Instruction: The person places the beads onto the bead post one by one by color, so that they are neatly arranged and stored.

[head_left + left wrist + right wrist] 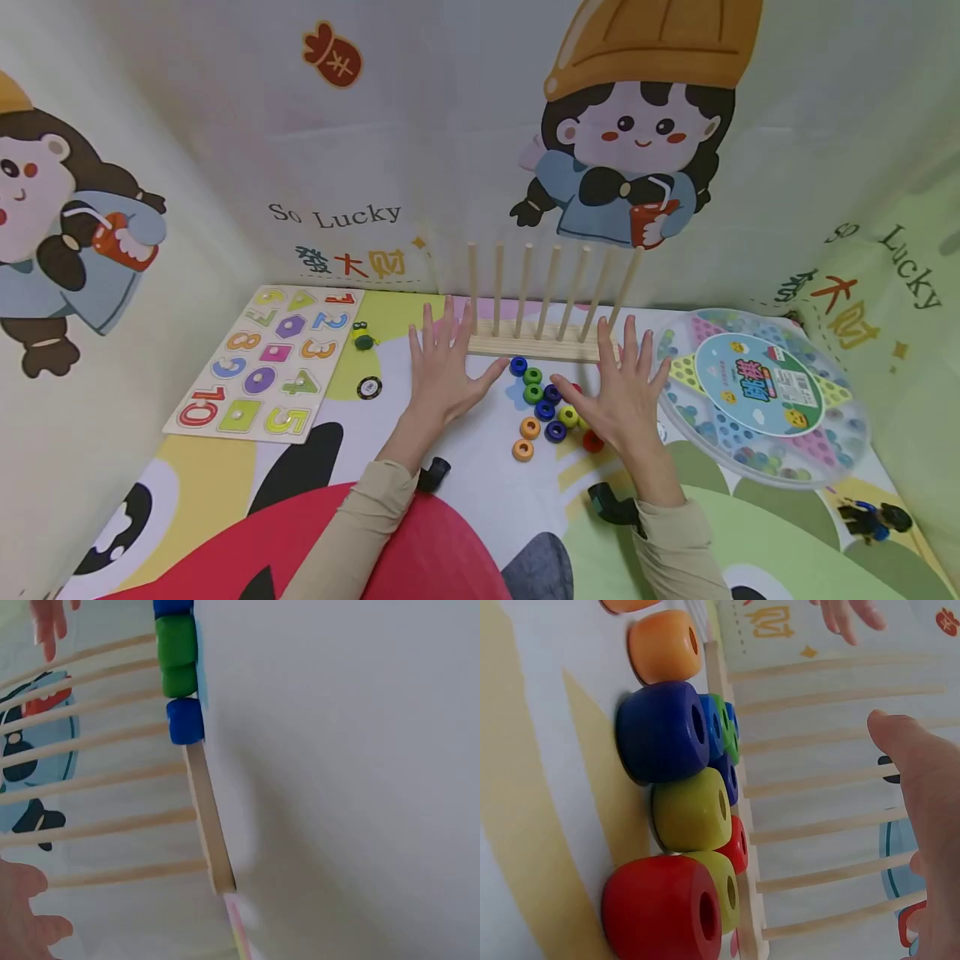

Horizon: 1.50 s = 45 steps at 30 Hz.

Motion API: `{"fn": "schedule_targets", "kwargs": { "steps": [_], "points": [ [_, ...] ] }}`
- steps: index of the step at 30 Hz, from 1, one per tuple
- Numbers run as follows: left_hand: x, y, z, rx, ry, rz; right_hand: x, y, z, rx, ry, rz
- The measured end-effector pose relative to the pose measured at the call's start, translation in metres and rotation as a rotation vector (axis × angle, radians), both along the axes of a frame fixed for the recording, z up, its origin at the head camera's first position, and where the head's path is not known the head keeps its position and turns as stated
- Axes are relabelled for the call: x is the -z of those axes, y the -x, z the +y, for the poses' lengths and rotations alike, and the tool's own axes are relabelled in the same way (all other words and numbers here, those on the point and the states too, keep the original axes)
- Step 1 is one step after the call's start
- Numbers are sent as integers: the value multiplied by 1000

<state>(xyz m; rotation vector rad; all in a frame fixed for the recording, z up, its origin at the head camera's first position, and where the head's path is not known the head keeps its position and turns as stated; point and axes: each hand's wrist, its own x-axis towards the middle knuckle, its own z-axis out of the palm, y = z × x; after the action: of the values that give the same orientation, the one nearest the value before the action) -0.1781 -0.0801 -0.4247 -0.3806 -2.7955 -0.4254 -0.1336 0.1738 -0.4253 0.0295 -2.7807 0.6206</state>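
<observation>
My left hand [442, 375] has its fingers spread, in front of the left end of a wooden peg rack [502, 346]. On the other side my right hand [626, 400] spreads its fingers too, near the rack's right end. Both hold nothing. Several thin upright pegs [526, 292] stand bare on the rack's base. Between the hands lies a loose group of beads: blue [518, 366], green [532, 394], orange [522, 450], yellow [567, 417] and red [593, 442]. The right hand partly covers this group in the head view. Up close, the red bead [660, 911] shows its hole.
A number-and-shape puzzle board [251, 362] lies at the left. Beside it are a small green-and-yellow toy [363, 337] and a black-and-white chip [369, 387]. At the right sits a round marble game box [761, 392], with a dark toy figure [873, 521] nearer the front.
</observation>
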Motion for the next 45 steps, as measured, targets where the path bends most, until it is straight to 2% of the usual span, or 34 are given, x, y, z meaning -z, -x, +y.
{"fn": "schedule_targets", "kwargs": {
  "steps": [7, 14, 21, 25, 29, 33, 39, 45],
  "points": [
    [-1, 12, -10, 15, -145, -28, -1, -1, 0, 2, -2, 0],
    [7, 39, -22, 98, -375, -32, -2, 1, -3, -5, 0, -11],
    [17, 61, -36, 154, -554, -187, -8, 3, -6, -6, 23, -13],
    [28, 66, -44, 176, -618, -267, -9, 4, -7, -11, 33, -26],
    [38, 71, -43, 220, -679, -295, -10, 5, -2, -23, 40, -58],
    [47, 76, -35, 265, -667, -275, -9, 6, 9, -76, 98, -67],
    [57, 81, -28, 279, -597, -203, -2, 6, 22, -209, 291, -83],
    [62, 80, -31, 274, -560, -208, 8, 6, 25, -305, 382, -167]
  ]
}}
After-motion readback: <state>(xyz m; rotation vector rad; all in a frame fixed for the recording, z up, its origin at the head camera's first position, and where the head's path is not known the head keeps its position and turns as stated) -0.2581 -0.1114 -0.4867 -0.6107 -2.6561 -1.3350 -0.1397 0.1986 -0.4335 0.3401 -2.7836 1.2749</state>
